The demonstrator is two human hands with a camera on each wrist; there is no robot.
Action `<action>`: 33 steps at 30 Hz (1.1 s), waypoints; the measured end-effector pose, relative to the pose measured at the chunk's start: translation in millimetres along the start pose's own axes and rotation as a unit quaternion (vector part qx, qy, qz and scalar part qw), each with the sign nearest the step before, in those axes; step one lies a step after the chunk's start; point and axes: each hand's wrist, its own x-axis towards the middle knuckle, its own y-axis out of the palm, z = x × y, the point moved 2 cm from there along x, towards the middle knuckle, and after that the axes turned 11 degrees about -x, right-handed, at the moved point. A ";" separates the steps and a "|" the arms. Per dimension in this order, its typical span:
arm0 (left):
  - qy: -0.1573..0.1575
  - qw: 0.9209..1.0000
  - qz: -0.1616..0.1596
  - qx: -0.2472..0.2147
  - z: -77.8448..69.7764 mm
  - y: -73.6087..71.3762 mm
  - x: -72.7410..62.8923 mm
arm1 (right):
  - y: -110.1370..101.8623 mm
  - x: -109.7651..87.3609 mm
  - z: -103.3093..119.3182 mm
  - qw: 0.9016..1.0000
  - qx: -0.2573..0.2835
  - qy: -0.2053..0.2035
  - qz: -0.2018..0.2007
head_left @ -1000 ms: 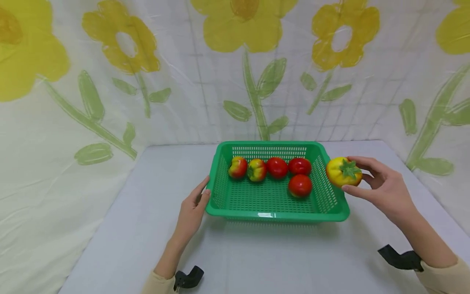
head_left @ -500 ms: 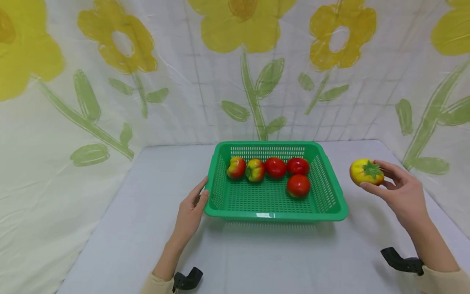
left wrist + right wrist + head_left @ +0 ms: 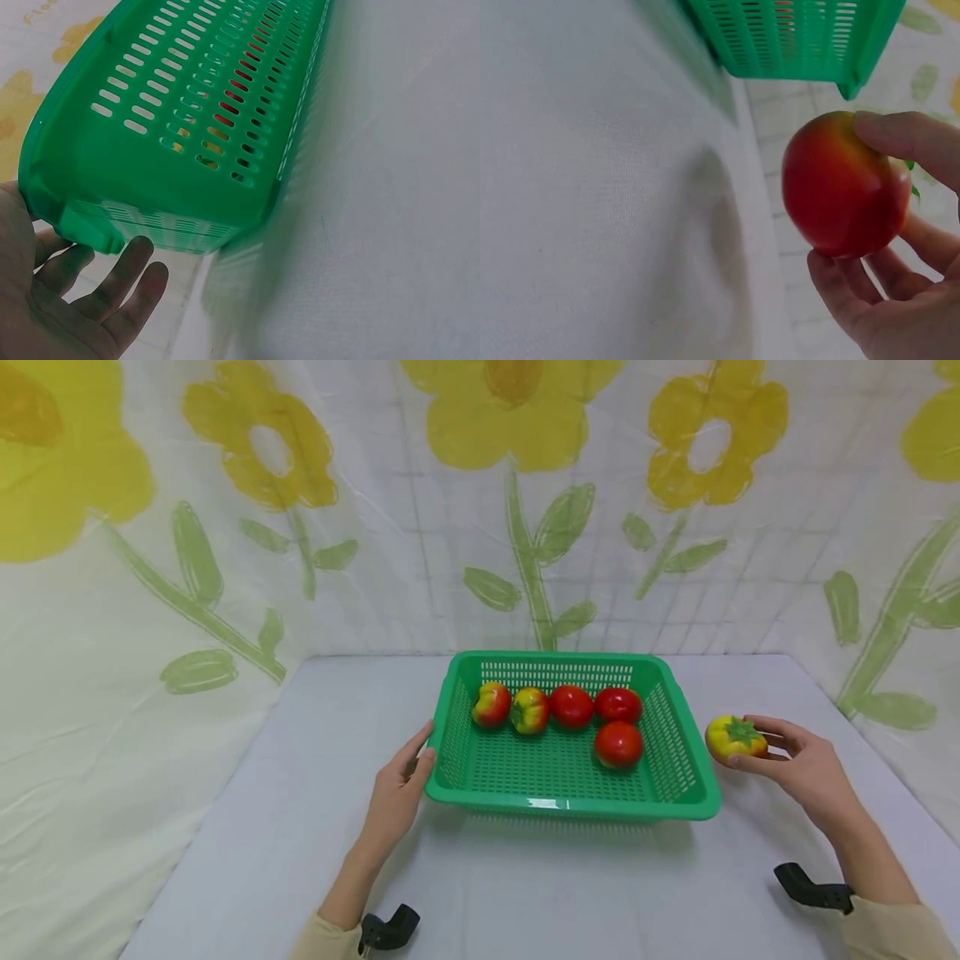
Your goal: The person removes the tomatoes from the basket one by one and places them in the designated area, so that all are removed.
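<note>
A yellow-and-red tomato (image 3: pixel 733 739) with a green star-shaped top is held by my right hand (image 3: pixel 798 768), just right of the green basket (image 3: pixel 562 807). In the right wrist view, the thumb and fingertips pinch this tomato's red sides, and its shadow lies on the table apart from it. My left hand (image 3: pixel 397 793) grips the basket's left rim, its fingers partly under the edge in the left wrist view. Inside the basket, two red-and-yellow tomatoes (image 3: pixel 530 710) and several red tomatoes (image 3: pixel 618 744) lie mostly along the back.
A white table (image 3: pixel 300 827) bears the basket near its far edge. Behind it hangs a pale curtain (image 3: pixel 375 568) printed with yellow flowers. A black wrist strap mount (image 3: pixel 813 889) sits on each forearm.
My right hand has carried the tomato rightward from the basket's right rim, then lowered it toward the table. The left hand stays on the basket; the tomatoes inside have not moved.
</note>
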 end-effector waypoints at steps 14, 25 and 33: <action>-0.002 1.000 -0.005 0.001 -0.4 -1.0 -0.7 | -0.4 27.7 -9.3 0.995 -0.050 0.007 0.085; 0.007 1.000 0.002 0.000 1.0 2.6 5.2 | -6.0 34.0 -6.1 0.994 -0.054 0.019 0.092; 0.007 1.000 -0.004 -0.002 0.6 2.4 2.1 | -8.1 34.8 -10.7 0.994 -0.040 0.027 0.097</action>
